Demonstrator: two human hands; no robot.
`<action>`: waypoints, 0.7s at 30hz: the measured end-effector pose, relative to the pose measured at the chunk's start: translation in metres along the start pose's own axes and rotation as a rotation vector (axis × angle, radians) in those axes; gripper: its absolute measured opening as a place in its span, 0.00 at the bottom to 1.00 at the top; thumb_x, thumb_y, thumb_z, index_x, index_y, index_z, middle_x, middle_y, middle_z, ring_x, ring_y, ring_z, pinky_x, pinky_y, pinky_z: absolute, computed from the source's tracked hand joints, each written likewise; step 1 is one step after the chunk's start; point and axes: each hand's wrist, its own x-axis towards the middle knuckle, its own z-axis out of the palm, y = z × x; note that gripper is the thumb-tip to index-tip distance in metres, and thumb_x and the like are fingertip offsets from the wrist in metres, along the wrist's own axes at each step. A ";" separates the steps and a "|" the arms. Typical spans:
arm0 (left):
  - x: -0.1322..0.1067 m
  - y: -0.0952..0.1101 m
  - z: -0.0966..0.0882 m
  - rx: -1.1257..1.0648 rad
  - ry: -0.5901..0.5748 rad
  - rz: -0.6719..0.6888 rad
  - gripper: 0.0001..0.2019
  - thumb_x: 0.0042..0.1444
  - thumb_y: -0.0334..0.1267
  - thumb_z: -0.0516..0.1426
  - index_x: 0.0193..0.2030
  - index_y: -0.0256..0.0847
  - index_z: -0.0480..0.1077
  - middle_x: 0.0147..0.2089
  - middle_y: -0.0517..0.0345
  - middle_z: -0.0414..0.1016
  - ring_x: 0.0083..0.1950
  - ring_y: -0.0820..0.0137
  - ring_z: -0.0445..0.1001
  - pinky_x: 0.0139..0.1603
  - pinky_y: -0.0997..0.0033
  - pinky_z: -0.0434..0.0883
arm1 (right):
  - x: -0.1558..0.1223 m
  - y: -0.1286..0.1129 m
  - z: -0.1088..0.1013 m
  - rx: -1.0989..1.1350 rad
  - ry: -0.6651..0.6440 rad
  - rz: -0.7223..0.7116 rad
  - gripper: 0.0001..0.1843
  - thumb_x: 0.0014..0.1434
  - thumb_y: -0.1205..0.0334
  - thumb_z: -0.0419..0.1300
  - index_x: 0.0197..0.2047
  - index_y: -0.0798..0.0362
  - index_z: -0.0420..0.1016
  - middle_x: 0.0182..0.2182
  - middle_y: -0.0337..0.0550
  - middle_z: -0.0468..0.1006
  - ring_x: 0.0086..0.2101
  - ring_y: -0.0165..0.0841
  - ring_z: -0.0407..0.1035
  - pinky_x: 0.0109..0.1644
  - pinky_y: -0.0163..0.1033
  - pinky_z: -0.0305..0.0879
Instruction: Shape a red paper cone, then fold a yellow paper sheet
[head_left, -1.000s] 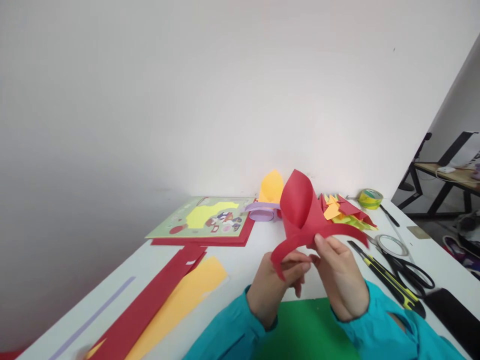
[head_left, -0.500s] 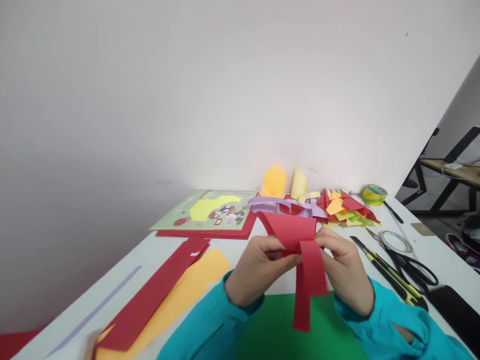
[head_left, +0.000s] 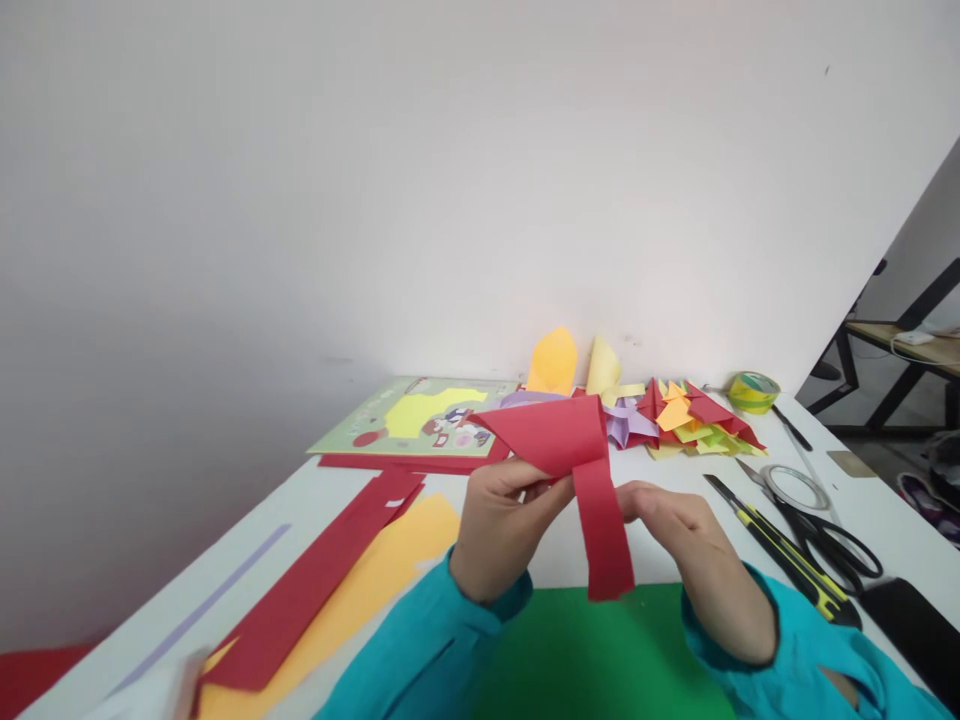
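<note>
My left hand [head_left: 504,525] is closed on a red paper piece [head_left: 551,435], gripping its lower edge between thumb and fingers. The piece is rolled into a cone-like shape that points left, and a red strip [head_left: 606,535] hangs down from its right end. To the right of that strip is my right hand [head_left: 686,535], its fingers stretched toward the strip's edge and not wrapped round it. Whether the fingertips touch the paper is hard to see. Below both hands lies a green sheet [head_left: 592,655].
At the right lie a yellow-black cutter knife [head_left: 780,550], black scissors [head_left: 832,545], and a tape roll [head_left: 796,488]. Folded paper pieces [head_left: 694,415] and green-yellow tape [head_left: 752,392] sit by the wall. Red strips [head_left: 322,580], orange paper [head_left: 405,545] and a printed pad [head_left: 352,425] are leftward.
My right hand has drawn back from the red paper, lower and to the right. The paper has turned and moved left and up in my left hand; one hanging strip shows instead of two.
</note>
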 end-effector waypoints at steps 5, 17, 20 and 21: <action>-0.001 -0.001 0.002 -0.076 -0.097 -0.033 0.10 0.37 0.44 0.68 0.22 0.38 0.78 0.22 0.56 0.75 0.24 0.67 0.70 0.25 0.69 0.69 | -0.002 -0.002 0.003 0.069 -0.024 0.074 0.22 0.62 0.46 0.49 0.44 0.50 0.79 0.38 0.45 0.79 0.43 0.41 0.70 0.53 0.45 0.62; -0.004 -0.002 0.000 0.084 -0.182 0.208 0.04 0.42 0.41 0.66 0.27 0.45 0.80 0.28 0.53 0.79 0.32 0.59 0.75 0.39 0.59 0.73 | -0.003 0.004 0.007 0.034 0.023 0.064 0.22 0.62 0.47 0.50 0.37 0.53 0.79 0.30 0.41 0.76 0.31 0.34 0.65 0.36 0.36 0.61; -0.010 -0.006 -0.001 0.200 -0.116 0.338 0.06 0.45 0.37 0.64 0.31 0.49 0.80 0.34 0.54 0.80 0.39 0.56 0.76 0.47 0.55 0.71 | -0.001 0.004 0.007 0.082 0.031 0.100 0.22 0.61 0.47 0.51 0.30 0.53 0.79 0.25 0.40 0.74 0.29 0.34 0.63 0.34 0.36 0.59; -0.011 -0.007 -0.001 0.216 -0.088 0.359 0.07 0.44 0.36 0.64 0.32 0.50 0.80 0.36 0.55 0.80 0.40 0.56 0.76 0.49 0.54 0.70 | 0.000 0.004 0.006 0.107 0.025 0.109 0.22 0.61 0.47 0.51 0.27 0.52 0.79 0.24 0.40 0.74 0.27 0.33 0.63 0.32 0.35 0.59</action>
